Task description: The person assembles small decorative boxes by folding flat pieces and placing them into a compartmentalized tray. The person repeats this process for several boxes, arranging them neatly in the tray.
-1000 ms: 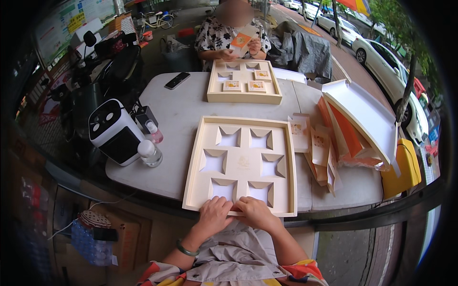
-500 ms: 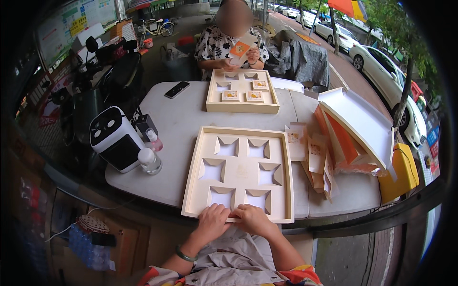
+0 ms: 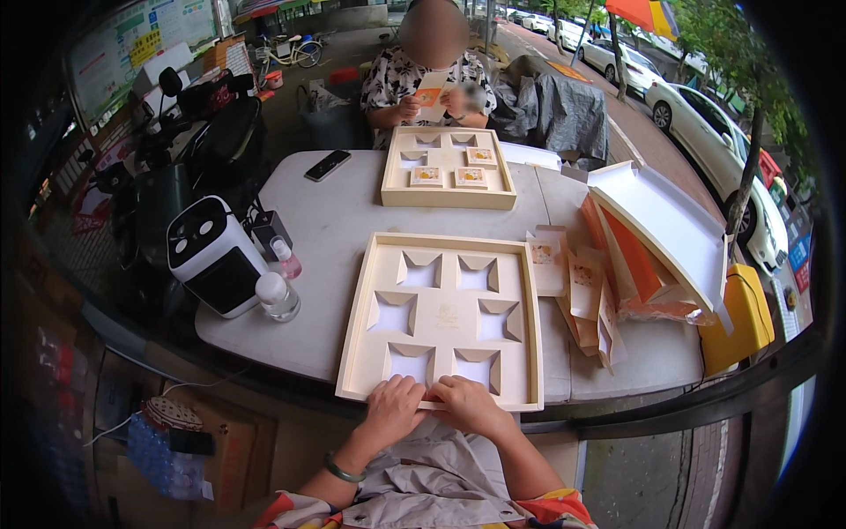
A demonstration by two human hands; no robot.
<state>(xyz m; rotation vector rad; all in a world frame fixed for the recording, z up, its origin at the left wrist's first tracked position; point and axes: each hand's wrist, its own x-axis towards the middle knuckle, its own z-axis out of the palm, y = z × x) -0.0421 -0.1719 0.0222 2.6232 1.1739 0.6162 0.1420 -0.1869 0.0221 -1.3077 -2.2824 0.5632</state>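
A shallow cream box (image 3: 534,353) lies in front of me, its insert (image 3: 447,357) pierced by several square openings with folded flaps and white showing below. My left hand (image 3: 396,414) grips the box's near wall, fingers curled over the rim. Close beside it, my right hand (image 3: 469,407) is bent over the same wall; both thumbs are mostly hidden. Across the table a person in a floral top holds a flat, orange-and-cream carton (image 3: 431,99) with both hands. Before that person stands a similar box (image 3: 449,202) with small patterned square boxes (image 3: 426,177) in some openings.
Right of my box lie unfolded small cartons (image 3: 584,286) and a stack of orange and white trays (image 3: 656,238). At left stand a white-and-black appliance (image 3: 214,256), a clear bottle (image 3: 278,298) and a pink bottle (image 3: 285,257). A phone (image 3: 327,166) lies farther back on the table (image 3: 308,212).
The person opposite has lowered and turned the carton, and their hand on the right is blurred by motion. My hands and my box have barely moved.
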